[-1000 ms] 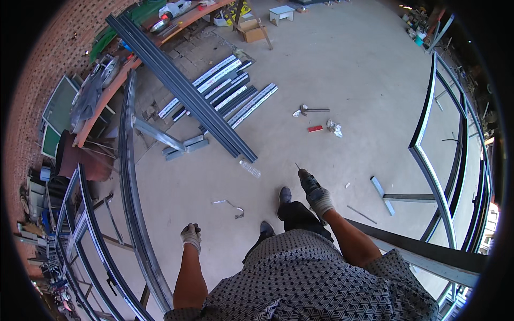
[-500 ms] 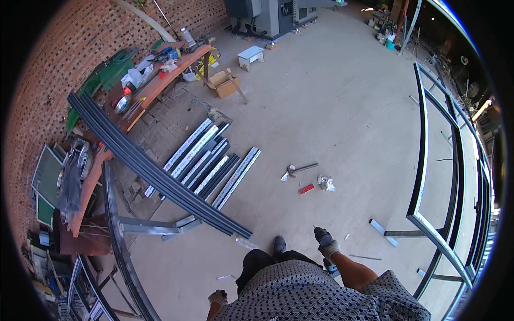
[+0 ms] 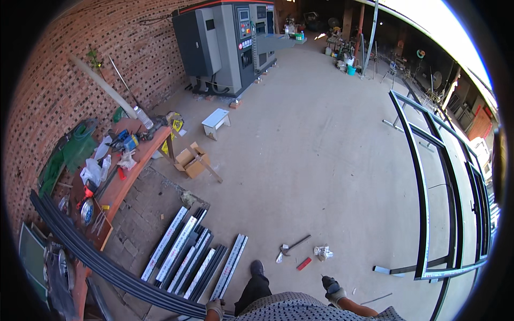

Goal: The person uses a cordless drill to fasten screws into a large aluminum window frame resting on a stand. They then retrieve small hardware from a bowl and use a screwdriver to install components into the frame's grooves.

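Observation:
My right hand (image 3: 337, 295), in a pale work glove, is closed round a dark cordless drill (image 3: 330, 284) whose bit points forward and away from me. My left hand (image 3: 215, 307), also gloved, overlaps the near end of the long dark metal bars (image 3: 123, 278) at the lower edge. Its fingers are small and partly hidden, so I cannot tell whether it grips them. Shorter metal profiles (image 3: 184, 257) lie side by side on the floor beyond those bars. Ahead on the floor are a hammer (image 3: 295, 245), a red block-shaped thing (image 3: 304, 264) and a crumpled clear bag (image 3: 323, 252).
A cluttered red-brown bench (image 3: 140, 160) runs along the brick wall at left. A cardboard box (image 3: 191, 163) and a small white stool (image 3: 216, 122) stand beyond the profiles. A big grey machine (image 3: 225, 51) stands at the back. Large metal frames (image 3: 423, 192) occupy the right side.
The view has tilted up and turned, so the floor things sit lower and more machine shows. My left hand now overlaps the long bars' end; the drill stays in my right hand.

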### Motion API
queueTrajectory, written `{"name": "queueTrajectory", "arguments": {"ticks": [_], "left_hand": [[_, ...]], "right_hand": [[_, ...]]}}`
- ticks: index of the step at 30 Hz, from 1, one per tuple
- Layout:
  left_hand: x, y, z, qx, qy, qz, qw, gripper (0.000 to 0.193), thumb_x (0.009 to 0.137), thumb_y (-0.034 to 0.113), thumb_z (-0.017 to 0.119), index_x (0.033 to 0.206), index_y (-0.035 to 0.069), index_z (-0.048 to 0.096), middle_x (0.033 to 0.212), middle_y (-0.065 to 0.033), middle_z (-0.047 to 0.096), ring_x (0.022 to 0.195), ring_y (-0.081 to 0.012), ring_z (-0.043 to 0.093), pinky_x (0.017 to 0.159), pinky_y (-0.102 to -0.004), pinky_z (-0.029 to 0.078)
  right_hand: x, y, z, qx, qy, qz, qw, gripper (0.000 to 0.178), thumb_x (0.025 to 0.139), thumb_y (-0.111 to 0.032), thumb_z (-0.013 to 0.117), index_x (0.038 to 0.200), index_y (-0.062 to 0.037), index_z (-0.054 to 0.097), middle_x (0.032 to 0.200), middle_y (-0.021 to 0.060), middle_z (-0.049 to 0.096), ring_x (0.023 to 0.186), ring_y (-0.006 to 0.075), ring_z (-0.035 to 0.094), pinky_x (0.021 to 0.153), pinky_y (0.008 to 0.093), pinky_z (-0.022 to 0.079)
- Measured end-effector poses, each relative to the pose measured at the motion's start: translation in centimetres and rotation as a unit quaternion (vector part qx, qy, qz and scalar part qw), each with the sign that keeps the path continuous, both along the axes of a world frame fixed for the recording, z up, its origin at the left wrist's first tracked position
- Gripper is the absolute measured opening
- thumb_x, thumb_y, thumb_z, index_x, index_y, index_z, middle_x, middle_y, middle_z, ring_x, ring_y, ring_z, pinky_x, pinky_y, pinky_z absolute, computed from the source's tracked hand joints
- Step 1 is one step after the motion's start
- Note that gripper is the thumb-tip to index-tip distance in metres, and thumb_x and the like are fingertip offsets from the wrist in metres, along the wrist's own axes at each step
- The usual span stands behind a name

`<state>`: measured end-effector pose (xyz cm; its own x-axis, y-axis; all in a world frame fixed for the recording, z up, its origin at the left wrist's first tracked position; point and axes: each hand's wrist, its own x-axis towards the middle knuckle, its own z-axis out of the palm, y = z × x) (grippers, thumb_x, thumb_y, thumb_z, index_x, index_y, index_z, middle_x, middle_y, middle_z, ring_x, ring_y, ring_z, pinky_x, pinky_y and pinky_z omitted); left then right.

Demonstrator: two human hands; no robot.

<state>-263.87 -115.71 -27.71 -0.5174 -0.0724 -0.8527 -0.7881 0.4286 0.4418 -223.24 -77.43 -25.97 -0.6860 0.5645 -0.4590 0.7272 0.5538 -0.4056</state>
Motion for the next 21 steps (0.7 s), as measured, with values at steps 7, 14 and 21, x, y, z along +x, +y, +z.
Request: {"name": "queueTrajectory", "arguments": {"ticks": [7,14,21], "left_hand": [[-24.4,15.6,-5.4,0.165,0.283,-0.33,0.885,0.037,0.105,0.032,0.053,0.08,0.01,0.069,0.064,-0.0027,0.063,0.046,-0.0129,0.052,0.039,-0.0289,0.037],[-37.4,34.4,-0.1,0.179,0.115,-0.188,0.959,0.028,0.105,0.032,0.055,0.097,0.008,0.067,0.073,-0.0036,0.063,0.048,-0.012,0.049,0.039,-0.0275,0.036],[-42.9,42.8,-2.1,0.007,-0.053,-0.093,0.994,0.03,0.105,0.031,0.052,0.096,0.008,0.067,0.071,-0.005,0.063,0.045,-0.0145,0.048,0.038,-0.0307,0.036]], "right_hand": [[-11.4,6.2,-0.5,-0.028,-0.042,-0.203,0.978,0.034,0.079,-0.022,0.069,0.111,-0.0121,0.065,0.095,0.0119,0.069,0.087,0.0305,0.069,0.081,0.0408,0.055],[-23.2,15.2,-1.4,-0.064,-0.012,-0.154,0.986,0.037,0.076,-0.026,0.068,0.11,-0.0109,0.061,0.102,0.0151,0.062,0.097,0.039,0.061,0.084,0.0461,0.052],[-36.9,33.0,-7.0,0.041,-0.017,0.034,0.998,0.044,0.077,-0.024,0.067,0.118,-0.0118,0.062,0.111,0.0145,0.065,0.105,0.0375,0.063,0.089,0.0431,0.053]]}}
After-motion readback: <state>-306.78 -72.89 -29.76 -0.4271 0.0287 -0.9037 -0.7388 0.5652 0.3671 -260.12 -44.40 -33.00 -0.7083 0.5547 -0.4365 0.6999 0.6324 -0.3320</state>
